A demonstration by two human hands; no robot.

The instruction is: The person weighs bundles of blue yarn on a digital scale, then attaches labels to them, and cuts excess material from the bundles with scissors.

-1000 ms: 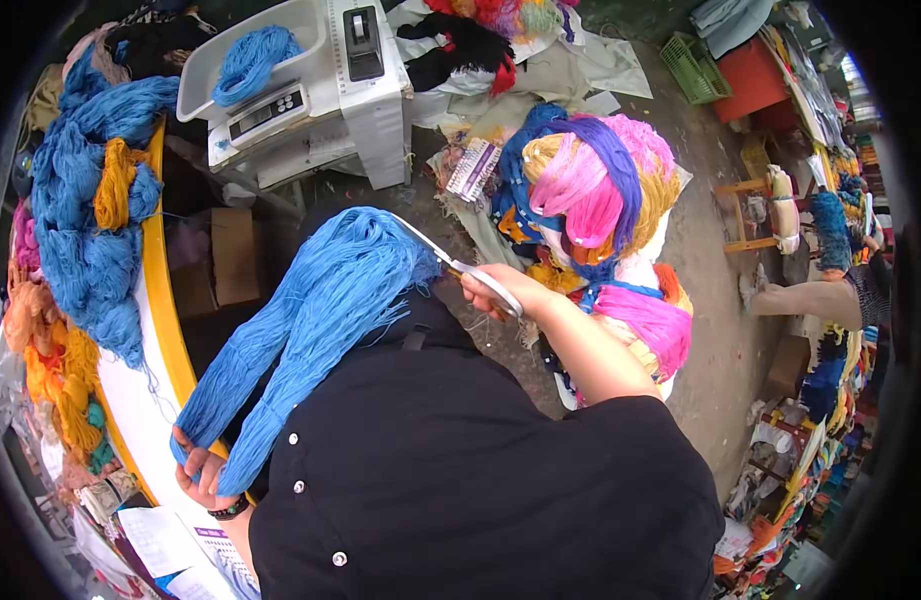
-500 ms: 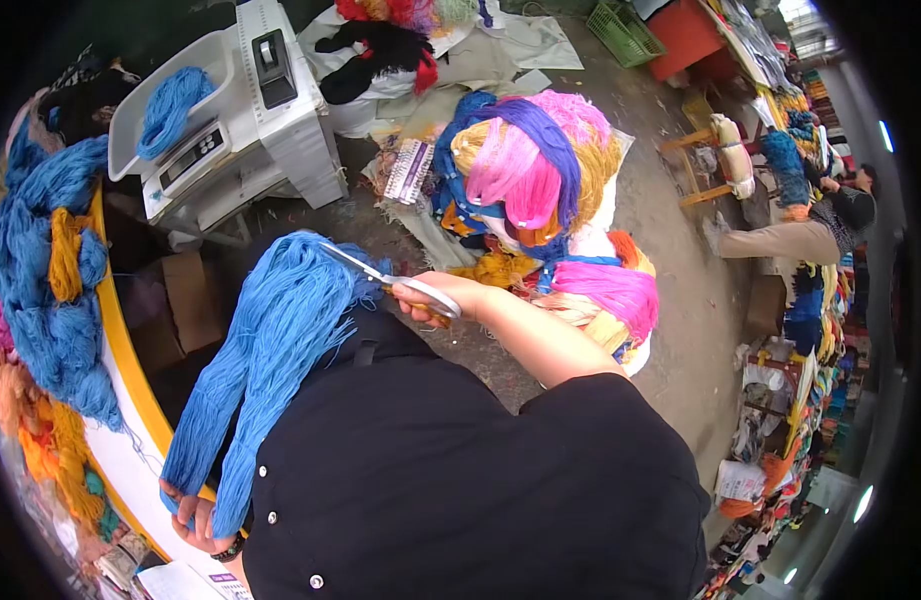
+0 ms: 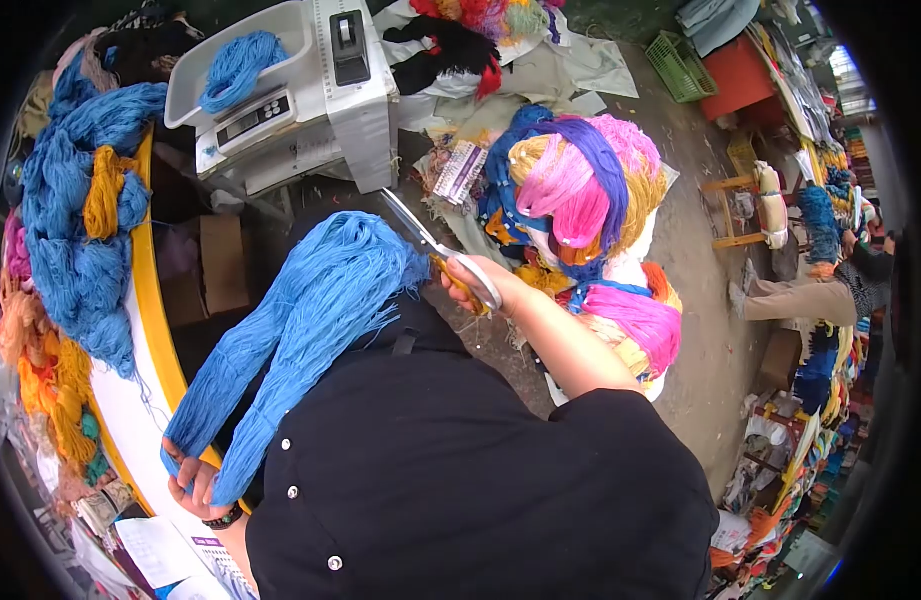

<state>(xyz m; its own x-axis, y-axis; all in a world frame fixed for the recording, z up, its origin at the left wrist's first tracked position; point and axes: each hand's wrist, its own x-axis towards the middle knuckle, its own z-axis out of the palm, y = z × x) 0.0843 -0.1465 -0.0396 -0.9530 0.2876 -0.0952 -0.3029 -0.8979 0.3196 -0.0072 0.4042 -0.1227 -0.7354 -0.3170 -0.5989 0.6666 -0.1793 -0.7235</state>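
A long hank of blue yarn (image 3: 325, 285) lies across my lap, its looped far end over my knees. My left hand (image 3: 192, 482) is closed round the near end of the hank, beside the table edge. In my right hand (image 3: 477, 284) is a pair of scissors (image 3: 417, 222), its fingers wrapped round the handles. The blades point up and away, just beyond the right side of the yarn's far end.
Left of me, a yellow-edged white table (image 3: 130, 400) carries blue, gold and orange yarn. Ahead stands a scale (image 3: 255, 120) with blue yarn in its tray. Pink, purple and gold hanks (image 3: 580, 190) are heaped on the floor. A person (image 3: 810, 295) is at the far right.
My right hand has lifted the scissors away from the blue yarn, and the blades now point more upward. The view has shifted; my left hand still grips the hank's near end.
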